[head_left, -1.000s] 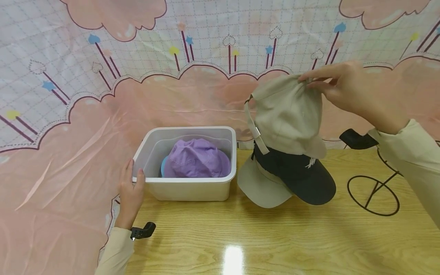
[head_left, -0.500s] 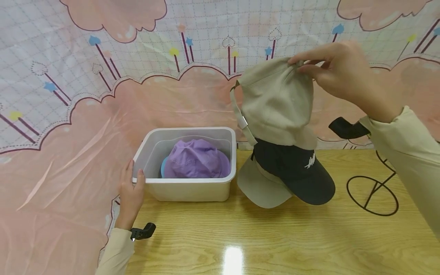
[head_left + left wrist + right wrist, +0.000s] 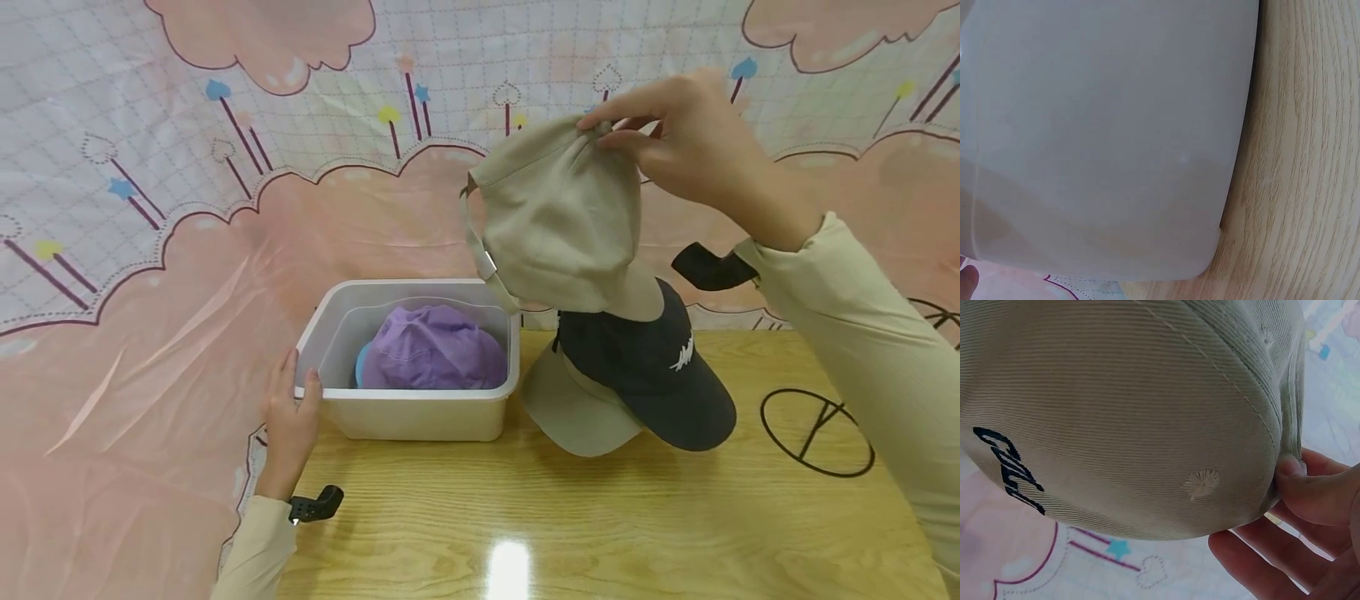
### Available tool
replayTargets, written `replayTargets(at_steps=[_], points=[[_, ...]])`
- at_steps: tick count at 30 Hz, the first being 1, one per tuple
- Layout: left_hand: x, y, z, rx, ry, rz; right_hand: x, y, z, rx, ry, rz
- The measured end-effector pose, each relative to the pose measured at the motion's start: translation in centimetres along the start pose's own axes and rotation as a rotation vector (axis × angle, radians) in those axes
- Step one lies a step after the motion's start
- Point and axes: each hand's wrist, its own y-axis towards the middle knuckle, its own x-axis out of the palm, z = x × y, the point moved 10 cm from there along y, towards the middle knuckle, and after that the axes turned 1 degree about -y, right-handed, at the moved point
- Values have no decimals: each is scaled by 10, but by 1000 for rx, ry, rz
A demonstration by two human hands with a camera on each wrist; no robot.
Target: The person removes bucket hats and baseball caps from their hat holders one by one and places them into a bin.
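In the head view my right hand (image 3: pixel 697 133) pinches a beige baseball cap (image 3: pixel 562 221) by the top button. The cap hangs in the air, crown up, its strap with a metal buckle at the left. Dark lettering and a stitched eyelet show on this cap (image 3: pixel 1147 425) in the right wrist view. Below it are a black cap (image 3: pixel 660 375) with white lettering and another beige cap (image 3: pixel 577 408), partly covered by the black one. My left hand (image 3: pixel 291 425) rests at the front left corner of a white plastic bin (image 3: pixel 420 415), fingers along the rim.
Inside the bin lies a purple cap (image 3: pixel 435 346) with a bit of blue cap (image 3: pixel 361 365) at its left. A black wire stand (image 3: pixel 817 433) is on the wooden table (image 3: pixel 420 517) at the right. A printed cloth (image 3: pixel 187 275) hangs behind.
My right hand has lifted the beige cap up and leftward, off the black cap, toward the bin's right side. More of the black cap's crown and lettering shows. My left hand stays at the bin.
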Motion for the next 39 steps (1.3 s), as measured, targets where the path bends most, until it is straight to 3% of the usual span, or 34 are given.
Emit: replayTargets(at_steps=[10,19,32,39], points=[[-2,1,0,6,-2,2,8,21,-24,-45,23,3],[2,0,0,8,7,-1,27,35,-50,-126,60,-21],[3,0,-1,15,20,-1,86,47,-68,-124,206,-73],[-1,3,3,37,22,20,115,52,-77,-130,222,-101]])
